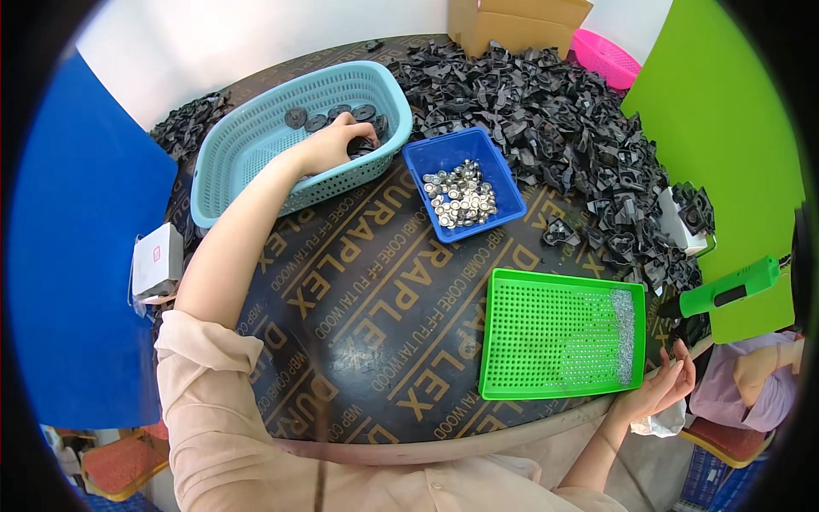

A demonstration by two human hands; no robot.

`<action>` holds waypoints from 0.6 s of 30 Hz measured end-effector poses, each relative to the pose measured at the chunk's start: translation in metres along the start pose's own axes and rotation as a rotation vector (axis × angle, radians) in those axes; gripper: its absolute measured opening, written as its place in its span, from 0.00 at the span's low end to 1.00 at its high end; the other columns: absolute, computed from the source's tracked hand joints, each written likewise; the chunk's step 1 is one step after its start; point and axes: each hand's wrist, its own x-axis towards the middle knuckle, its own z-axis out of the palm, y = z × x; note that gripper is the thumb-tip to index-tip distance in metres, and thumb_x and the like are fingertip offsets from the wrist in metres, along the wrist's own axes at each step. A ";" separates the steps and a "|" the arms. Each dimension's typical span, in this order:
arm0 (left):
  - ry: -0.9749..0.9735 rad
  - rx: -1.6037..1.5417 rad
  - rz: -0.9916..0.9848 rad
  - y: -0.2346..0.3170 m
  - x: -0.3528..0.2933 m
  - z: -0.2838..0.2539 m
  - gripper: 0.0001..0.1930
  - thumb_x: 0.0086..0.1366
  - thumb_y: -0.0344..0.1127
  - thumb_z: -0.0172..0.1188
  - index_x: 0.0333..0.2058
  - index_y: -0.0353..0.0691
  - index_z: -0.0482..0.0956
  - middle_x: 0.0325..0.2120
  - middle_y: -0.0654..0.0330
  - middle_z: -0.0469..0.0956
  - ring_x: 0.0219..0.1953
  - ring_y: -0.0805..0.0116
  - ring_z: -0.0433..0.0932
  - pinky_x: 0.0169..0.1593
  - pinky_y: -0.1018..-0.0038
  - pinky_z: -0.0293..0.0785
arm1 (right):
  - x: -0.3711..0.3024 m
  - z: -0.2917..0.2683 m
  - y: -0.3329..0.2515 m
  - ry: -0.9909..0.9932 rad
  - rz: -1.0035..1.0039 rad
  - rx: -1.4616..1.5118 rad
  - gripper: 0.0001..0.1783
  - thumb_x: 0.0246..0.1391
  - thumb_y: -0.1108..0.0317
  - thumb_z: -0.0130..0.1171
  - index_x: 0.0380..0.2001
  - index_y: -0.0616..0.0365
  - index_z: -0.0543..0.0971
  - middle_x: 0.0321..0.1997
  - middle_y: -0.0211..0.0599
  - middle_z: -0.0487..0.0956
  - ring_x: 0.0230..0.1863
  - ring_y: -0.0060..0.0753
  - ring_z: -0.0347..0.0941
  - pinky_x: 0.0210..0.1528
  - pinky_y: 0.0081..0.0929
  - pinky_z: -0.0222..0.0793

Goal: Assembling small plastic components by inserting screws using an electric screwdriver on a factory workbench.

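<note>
My left hand [328, 147] reaches into a light blue plastic basket [243, 128], its fingers curled round black round plastic parts [360, 147] at the basket's right end. Several more black discs [316, 122] lie beside it in the basket. My right hand [664, 386] is at the table's right edge, palm turned up and fingers apart, just beyond the corner of a green perforated tray [546, 396]. Above its fingertips hangs a green power screwdriver [729, 288]. Small silvery pieces [624, 337] line the tray's right end.
A dark blue bin [418, 171] holds round metal pieces [461, 194]. Black plastic parts [546, 111] form a large heap at the back right, near a cardboard box [512, 26] and a pink basket [606, 58]. Blue [94, 256] and green [725, 128] panels flank the table. Another person's arm [759, 375] is at right.
</note>
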 end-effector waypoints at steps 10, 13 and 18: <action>-0.019 -0.026 0.014 -0.007 0.001 0.000 0.22 0.54 0.41 0.64 0.49 0.54 0.73 0.44 0.53 0.67 0.47 0.53 0.71 0.51 0.63 0.67 | 0.000 0.000 0.001 -0.007 0.002 0.008 0.12 0.65 0.66 0.44 0.45 0.65 0.64 0.49 0.52 0.73 0.51 0.36 0.70 0.50 0.30 0.69; -0.032 -0.041 0.014 -0.008 0.002 -0.001 0.22 0.53 0.41 0.64 0.49 0.54 0.73 0.42 0.53 0.67 0.46 0.53 0.71 0.51 0.64 0.67 | 0.000 -0.001 0.002 -0.003 0.010 0.012 0.12 0.65 0.66 0.44 0.44 0.65 0.64 0.49 0.52 0.73 0.51 0.36 0.70 0.50 0.30 0.69; -0.029 -0.050 0.010 -0.010 0.003 0.002 0.22 0.53 0.42 0.64 0.48 0.55 0.73 0.43 0.53 0.66 0.44 0.54 0.71 0.51 0.64 0.67 | 0.000 0.000 0.003 -0.013 -0.002 0.024 0.12 0.65 0.66 0.44 0.44 0.65 0.65 0.49 0.52 0.73 0.51 0.36 0.71 0.49 0.30 0.70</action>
